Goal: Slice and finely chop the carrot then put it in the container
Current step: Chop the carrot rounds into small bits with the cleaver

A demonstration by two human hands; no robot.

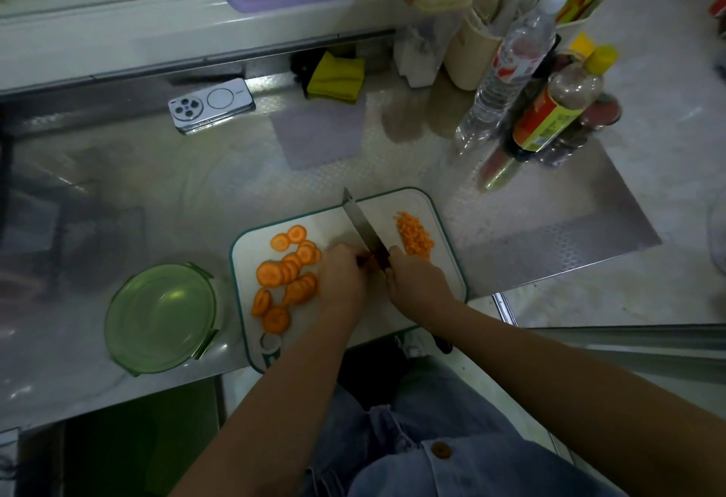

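A white cutting board (444,280) with a green rim lies on the steel counter. Several round carrot slices (286,272) are spread over its left half. A small heap of finely chopped carrot (414,237) sits at its right. My right hand (416,284) grips the handle of a knife (359,221), whose blade points away across the board's middle. My left hand (341,276) presses down on a bit of carrot right beside the blade, mostly hidden under my fingers. A round green container (161,318) stands left of the board.
A phone (212,104) lies at the back of the counter, a yellow cloth (336,76) beside it. A water bottle (506,68) and a sauce bottle (558,107) stand at the back right. The counter's front edge runs just below the board.
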